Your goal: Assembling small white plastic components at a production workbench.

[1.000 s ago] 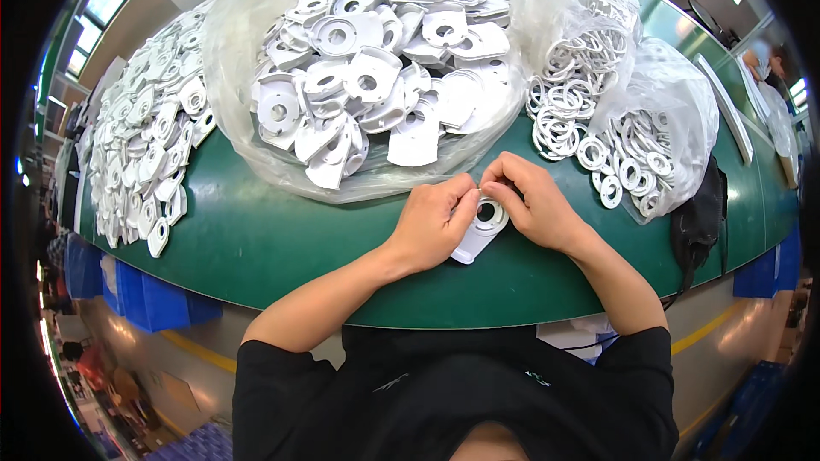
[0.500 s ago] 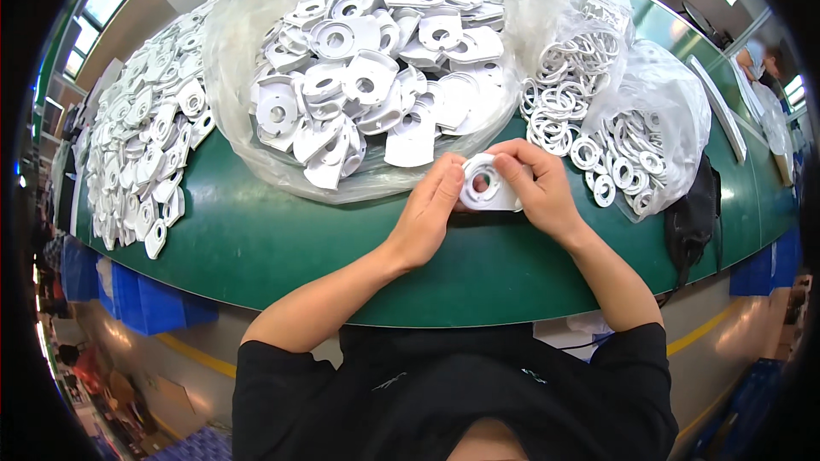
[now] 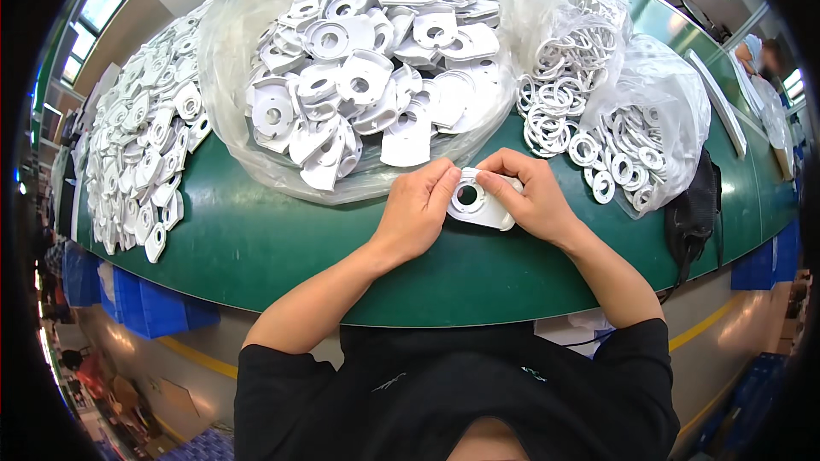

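Observation:
Above the green table (image 3: 410, 290) I hold a white plastic part (image 3: 487, 214) with a round hole at one end and a flat, squared body. My right hand (image 3: 531, 198) grips its right side, with the thumb lying on the upper face. At the round end, my left hand (image 3: 414, 212) pinches the edge with thumb and fingers; some fingertips are hidden behind the part. Just beyond my hands lies a big heap of similar white parts (image 3: 363, 77) on an open clear plastic bag (image 3: 231, 141). White rings (image 3: 583, 149) spill out of bags to the right.
On the left stands another pile of white parts (image 3: 141, 154). A black bag (image 3: 694, 218) lies at the table's right side, near a long white strip (image 3: 716, 107). Blue bins (image 3: 145, 299) stand below the left edge. Another person (image 3: 756, 55) is at the far right.
The white part has moved slightly left and turned, so its squared body now points to the lower right. My left hand has shifted left with it.

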Action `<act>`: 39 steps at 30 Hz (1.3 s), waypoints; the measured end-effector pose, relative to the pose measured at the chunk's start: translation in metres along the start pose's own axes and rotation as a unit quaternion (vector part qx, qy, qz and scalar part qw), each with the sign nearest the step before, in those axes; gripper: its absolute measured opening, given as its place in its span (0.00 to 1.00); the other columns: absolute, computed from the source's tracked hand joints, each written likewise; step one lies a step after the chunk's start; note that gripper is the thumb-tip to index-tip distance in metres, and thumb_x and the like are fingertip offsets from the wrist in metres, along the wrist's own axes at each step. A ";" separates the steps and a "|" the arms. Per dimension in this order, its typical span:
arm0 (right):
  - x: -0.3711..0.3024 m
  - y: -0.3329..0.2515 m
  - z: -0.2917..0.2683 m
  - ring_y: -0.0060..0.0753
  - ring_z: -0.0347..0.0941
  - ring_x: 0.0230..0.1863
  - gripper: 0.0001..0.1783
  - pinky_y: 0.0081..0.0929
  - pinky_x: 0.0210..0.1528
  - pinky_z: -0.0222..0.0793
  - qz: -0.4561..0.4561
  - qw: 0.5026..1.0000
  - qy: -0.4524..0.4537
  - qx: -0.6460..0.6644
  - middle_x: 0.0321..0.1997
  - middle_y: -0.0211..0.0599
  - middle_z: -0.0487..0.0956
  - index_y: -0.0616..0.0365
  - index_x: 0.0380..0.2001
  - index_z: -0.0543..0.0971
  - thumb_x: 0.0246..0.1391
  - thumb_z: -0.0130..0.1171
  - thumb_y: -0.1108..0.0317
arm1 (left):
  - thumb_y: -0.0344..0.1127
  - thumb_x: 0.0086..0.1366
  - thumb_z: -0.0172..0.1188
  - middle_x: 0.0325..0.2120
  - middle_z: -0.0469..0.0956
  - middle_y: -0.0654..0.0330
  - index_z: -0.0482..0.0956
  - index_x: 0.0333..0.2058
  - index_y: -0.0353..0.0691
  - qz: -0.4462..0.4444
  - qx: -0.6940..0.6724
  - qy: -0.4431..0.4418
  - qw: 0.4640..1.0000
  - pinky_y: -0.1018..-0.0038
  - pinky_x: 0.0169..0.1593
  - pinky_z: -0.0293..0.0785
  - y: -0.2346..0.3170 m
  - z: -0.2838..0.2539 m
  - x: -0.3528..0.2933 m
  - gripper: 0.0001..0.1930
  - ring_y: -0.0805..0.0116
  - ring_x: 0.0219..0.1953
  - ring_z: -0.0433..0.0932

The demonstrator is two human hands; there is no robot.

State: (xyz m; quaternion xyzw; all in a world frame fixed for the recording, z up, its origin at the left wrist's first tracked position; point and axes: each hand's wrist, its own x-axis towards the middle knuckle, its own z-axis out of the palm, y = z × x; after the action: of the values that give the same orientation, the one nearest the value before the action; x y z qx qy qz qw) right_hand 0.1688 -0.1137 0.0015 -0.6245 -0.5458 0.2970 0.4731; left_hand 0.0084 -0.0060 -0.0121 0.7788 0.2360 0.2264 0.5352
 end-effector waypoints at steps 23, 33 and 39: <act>-0.002 -0.001 0.010 0.09 0.68 0.27 0.08 0.09 0.31 0.61 0.114 0.966 0.081 0.218 0.27 0.23 0.76 0.59 0.32 0.73 0.58 0.58 0.66 | 0.32 0.63 0.55 0.25 0.76 0.43 0.57 0.48 0.32 0.031 0.065 -0.051 0.996 0.60 0.31 0.72 0.016 0.020 -0.012 0.20 0.46 0.26 0.78; 0.004 0.003 -0.003 0.12 0.72 0.30 0.12 0.12 0.33 0.66 0.077 0.986 0.026 0.144 0.31 0.29 0.79 0.65 0.42 0.76 0.56 0.58 0.72 | 0.30 0.63 0.54 0.48 0.70 0.49 0.56 0.56 0.32 -0.046 -0.147 -0.126 0.980 0.70 0.50 0.70 0.010 0.000 0.000 0.25 0.65 0.47 0.74; 0.001 0.011 -0.002 0.10 0.68 0.27 0.08 0.11 0.30 0.62 0.116 0.983 0.061 0.130 0.27 0.24 0.76 0.60 0.30 0.74 0.59 0.56 0.67 | 0.36 0.62 0.54 0.32 0.75 0.36 0.55 0.51 0.29 0.055 0.066 -0.120 0.989 0.52 0.40 0.70 0.008 0.003 -0.006 0.25 0.36 0.37 0.75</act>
State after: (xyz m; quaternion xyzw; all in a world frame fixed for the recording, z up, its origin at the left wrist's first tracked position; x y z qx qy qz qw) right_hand 0.1750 -0.1130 -0.0081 -0.6335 -0.3970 0.3795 0.5450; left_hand 0.0069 -0.0147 -0.0058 0.8457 0.1416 0.1442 0.4939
